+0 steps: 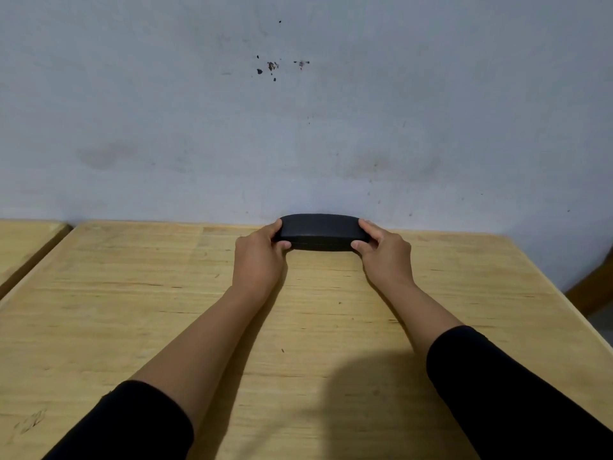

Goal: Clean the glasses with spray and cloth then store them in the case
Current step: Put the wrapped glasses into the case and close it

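One black case sits shut at the far end of the surface, right up by the wall. It is long and rounded, and it lies flat between the two hands. The lid is down, so what is inside cannot be seen.

The left hand holds the left end of the case. Its thumb is on the near side and its fingers curl over the top. The right hand holds the right end the same way, thumb near and fingers on top. Both hands are closed around the case, one at each end, and the middle of the case shows bare between them.

Behind the hands, both arms reach straight out across the wood. Black sleeves cover the arms from about the elbows back.

The surface is pale wood with fine lines and a few small dark specks. To the left of the left hand, well apart, is the edge of a second wooden surface. The wall beyond the hands is pale grey with some dark spots and smudges.
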